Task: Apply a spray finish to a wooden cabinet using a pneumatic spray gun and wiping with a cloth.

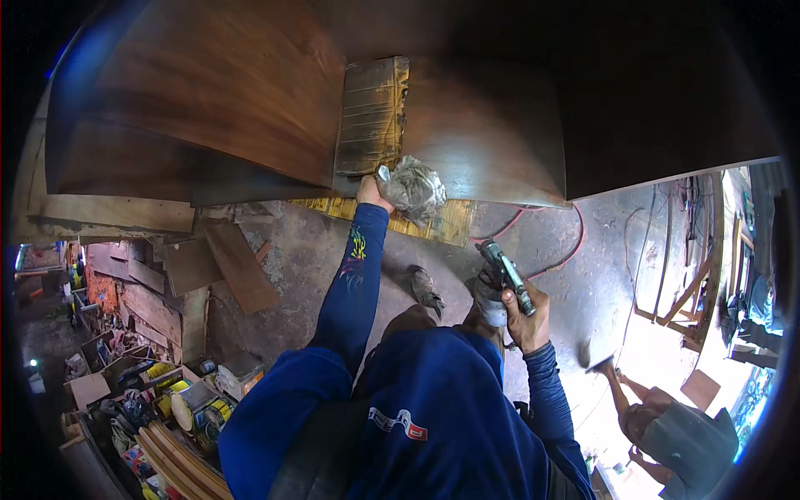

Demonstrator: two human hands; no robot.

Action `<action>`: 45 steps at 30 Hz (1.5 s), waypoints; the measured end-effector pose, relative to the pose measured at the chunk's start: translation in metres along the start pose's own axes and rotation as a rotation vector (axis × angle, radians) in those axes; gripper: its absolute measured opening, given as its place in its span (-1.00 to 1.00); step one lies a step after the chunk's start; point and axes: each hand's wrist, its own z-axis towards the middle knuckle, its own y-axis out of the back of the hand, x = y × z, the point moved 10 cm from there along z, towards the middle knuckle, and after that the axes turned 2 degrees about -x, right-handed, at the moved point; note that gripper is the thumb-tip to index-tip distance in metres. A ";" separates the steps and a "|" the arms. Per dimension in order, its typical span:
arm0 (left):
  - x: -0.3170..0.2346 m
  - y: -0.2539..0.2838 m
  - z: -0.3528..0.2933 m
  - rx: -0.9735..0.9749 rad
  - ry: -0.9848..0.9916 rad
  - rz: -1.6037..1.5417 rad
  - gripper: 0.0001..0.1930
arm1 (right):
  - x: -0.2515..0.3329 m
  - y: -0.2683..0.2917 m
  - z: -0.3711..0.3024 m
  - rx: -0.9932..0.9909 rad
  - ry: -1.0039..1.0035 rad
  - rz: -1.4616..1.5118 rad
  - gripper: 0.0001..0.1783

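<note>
My left hand reaches forward, its fingers partly hidden, and is closed on a crumpled greyish-white rag, perhaps cloth or plastic. The hand is at the near end of a worn strip of corrugated cardboard, which lies on a dark brown wooden panel. In my right hand is a metal spray gun, held over the floor and apart from the panel. A pale cup shows beside the gun, partly hidden by it.
More cardboard lies below the panel's near edge. A red hose loops over the concrete floor. Loose boards and a cluttered box are at left. Another person is at lower right, near bright light.
</note>
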 end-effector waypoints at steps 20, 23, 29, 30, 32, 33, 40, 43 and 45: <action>0.078 -0.072 -0.145 0.399 0.190 0.302 -0.47 | 0.153 0.016 0.174 0.184 0.226 0.645 -0.44; 0.095 -0.095 -0.149 0.591 0.160 -0.016 -0.38 | 0.154 0.007 0.200 0.219 0.150 0.739 -0.35; 0.095 -0.029 -0.095 0.200 -0.031 0.181 -0.47 | 0.130 -0.009 0.223 0.197 0.061 0.512 -0.32; 0.087 -0.009 -0.094 -0.057 -0.101 0.367 -0.51 | 0.125 -0.009 0.221 0.220 0.081 0.453 -0.33; 0.080 -0.002 -0.082 -0.007 -0.102 0.105 -0.61 | 0.111 0.001 0.215 0.186 0.052 0.427 -0.35; 0.055 0.017 -0.059 0.074 -0.115 0.080 -0.65 | 0.115 0.001 0.214 0.185 0.087 0.412 -0.36; -0.022 0.022 -0.009 0.094 -0.130 0.017 -0.61 | 0.129 0.002 0.199 0.190 0.106 0.482 -0.41; 0.003 -0.026 -0.024 0.154 0.002 -0.059 -0.59 | 0.142 0.027 0.186 0.200 0.121 0.696 -0.38; -0.009 -0.025 -0.035 0.182 -0.054 -0.080 -0.57 | 0.167 0.028 0.176 0.224 0.170 0.831 -0.35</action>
